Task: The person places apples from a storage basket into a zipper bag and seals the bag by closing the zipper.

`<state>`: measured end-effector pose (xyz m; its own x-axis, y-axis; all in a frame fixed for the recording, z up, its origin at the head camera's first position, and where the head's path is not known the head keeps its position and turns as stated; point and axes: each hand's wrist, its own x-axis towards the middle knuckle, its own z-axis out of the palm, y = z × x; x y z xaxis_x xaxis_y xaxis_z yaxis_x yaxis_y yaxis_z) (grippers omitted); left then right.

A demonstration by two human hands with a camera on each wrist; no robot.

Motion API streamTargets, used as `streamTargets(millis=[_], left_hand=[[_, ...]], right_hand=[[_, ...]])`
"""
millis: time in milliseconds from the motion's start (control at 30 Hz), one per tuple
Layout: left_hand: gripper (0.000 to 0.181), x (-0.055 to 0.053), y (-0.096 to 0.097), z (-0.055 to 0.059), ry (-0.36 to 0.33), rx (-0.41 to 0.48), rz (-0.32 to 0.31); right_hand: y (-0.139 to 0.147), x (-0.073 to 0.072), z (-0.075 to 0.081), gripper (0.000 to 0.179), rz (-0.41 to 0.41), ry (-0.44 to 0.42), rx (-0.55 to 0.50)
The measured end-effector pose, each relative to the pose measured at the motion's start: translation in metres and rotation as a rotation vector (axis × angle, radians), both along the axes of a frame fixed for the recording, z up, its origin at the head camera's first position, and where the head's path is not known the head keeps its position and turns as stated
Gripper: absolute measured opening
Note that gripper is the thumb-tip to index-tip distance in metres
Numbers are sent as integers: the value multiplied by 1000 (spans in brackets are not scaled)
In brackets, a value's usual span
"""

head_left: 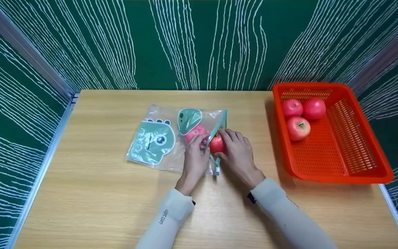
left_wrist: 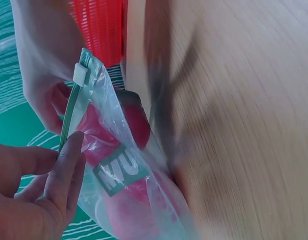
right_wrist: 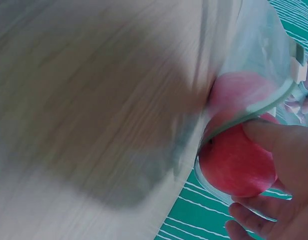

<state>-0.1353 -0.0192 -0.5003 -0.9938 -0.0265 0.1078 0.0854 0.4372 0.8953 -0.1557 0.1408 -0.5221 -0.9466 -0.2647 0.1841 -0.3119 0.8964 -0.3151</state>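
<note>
A clear zip bag with green cartoon prints lies on the table, its mouth facing right. One red apple shows through the plastic inside it. My left hand pinches the bag's green zip edge between thumb and fingers. My right hand grips a second apple at the bag's open mouth, thumb on one side and fingers on the other. That apple is partly within the opening, touching the one deeper in. A white zip slider sits at the near end of the edge.
An orange-red plastic basket stands at the right of the table, with three apples grouped in its left part. Green walls with white line patterns enclose the wooden table at the back and sides.
</note>
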Motion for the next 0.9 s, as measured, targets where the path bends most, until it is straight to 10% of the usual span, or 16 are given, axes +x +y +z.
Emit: streamTargets(millis=[900], left_hand=[[41,0,0,-1,106,97,24]], right_hand=[[-14,-19,-20,73,98,143,32]])
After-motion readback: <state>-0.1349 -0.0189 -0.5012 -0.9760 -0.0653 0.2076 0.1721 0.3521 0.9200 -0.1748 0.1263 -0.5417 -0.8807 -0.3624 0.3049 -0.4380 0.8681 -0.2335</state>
